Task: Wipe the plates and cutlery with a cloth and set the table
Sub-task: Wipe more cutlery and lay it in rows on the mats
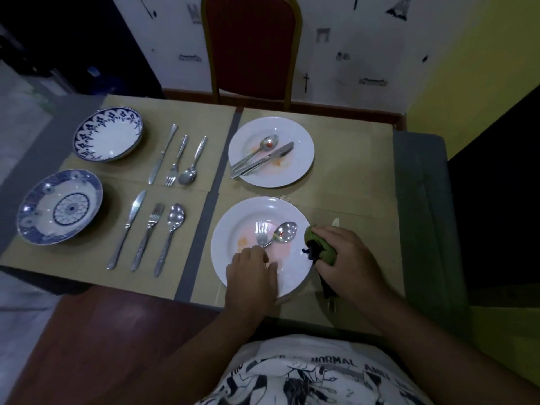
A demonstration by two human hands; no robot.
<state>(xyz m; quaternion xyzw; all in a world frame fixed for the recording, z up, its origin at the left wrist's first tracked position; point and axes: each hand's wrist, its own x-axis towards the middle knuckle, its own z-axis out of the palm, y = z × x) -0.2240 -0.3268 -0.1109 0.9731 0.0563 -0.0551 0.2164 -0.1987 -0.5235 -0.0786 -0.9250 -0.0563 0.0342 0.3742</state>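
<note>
A near white plate with orange smears holds a fork and a spoon. My left hand lies over this plate, its curled fingers covering both handle ends; a grip cannot be made out. My right hand, just right of the plate, is closed on a green cloth wrapped around a knife, whose tip pokes out beyond it. A far white plate, also smeared, carries a spoon and a knife.
At the left, two blue-patterned plates each have a knife, fork and spoon laid out beside them. Tan placemats cover the table. A red chair stands at the far side.
</note>
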